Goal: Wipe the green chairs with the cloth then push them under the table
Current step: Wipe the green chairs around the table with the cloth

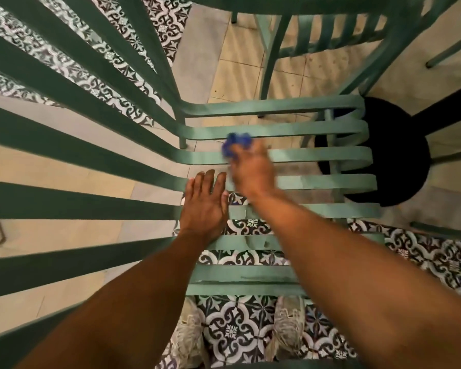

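A green slatted chair [322, 155] fills the view below me, its seat slats running across the middle and its back slats fanning out to the left. My right hand [253, 174] is closed around a blue cloth [236, 143] and presses it on a seat slat near the seat's left bend. My left hand [204, 206] lies flat with fingers together on the slats just left of the right hand, holding nothing. A second green chair [330, 35] stands beyond, at the top of the view.
A black round table base [399, 155] sits on the floor under the right side of the seat, its black post rising to the upper right. Patterned and beige floor tiles show through the slats. My shoes [288, 326] stand at the seat's near edge.
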`<control>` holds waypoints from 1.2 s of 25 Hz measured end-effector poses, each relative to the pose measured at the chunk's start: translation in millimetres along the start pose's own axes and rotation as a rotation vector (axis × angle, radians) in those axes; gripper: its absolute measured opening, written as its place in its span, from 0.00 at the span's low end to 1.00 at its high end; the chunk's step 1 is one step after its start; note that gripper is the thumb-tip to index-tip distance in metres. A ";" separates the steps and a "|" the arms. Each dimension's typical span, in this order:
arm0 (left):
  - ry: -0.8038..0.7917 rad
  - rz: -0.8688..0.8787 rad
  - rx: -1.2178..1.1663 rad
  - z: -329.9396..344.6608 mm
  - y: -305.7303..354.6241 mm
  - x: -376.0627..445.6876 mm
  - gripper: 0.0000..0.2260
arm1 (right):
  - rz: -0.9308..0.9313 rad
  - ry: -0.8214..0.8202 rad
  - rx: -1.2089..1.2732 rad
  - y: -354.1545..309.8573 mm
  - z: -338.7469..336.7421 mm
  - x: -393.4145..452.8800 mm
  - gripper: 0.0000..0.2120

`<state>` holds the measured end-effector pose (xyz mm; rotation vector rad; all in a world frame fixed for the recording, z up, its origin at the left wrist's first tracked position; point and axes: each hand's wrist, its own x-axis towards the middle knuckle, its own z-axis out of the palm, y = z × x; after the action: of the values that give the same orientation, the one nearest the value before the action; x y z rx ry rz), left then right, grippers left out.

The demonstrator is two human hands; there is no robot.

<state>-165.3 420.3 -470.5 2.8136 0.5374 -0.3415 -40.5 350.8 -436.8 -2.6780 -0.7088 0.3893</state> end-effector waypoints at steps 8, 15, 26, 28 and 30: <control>-0.012 -0.007 -0.023 -4.9 1.9 -1.1 0.26 | 0.051 0.052 -0.140 92.3 -37.6 -37.0 0.15; -0.016 -0.042 0.069 -10.1 -6.7 -2.7 0.26 | 0.312 0.078 -0.168 115.4 -65.7 -68.1 0.14; 0.007 -0.057 0.090 -6.1 -5.2 -3.1 0.27 | -0.049 -0.193 -0.328 110.5 -65.3 -101.6 0.18; 0.002 -0.050 0.093 -6.3 -4.9 -3.3 0.27 | 0.185 -0.166 -0.367 172.8 -103.9 -123.7 0.17; -0.012 -0.056 0.089 -6.5 -5.8 -3.7 0.27 | 0.365 -0.141 -0.322 193.2 -116.6 -129.3 0.19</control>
<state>-169.7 426.2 -464.6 2.8841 0.6138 -0.4020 -26.7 96.4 -384.6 -3.1191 -0.3354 0.6059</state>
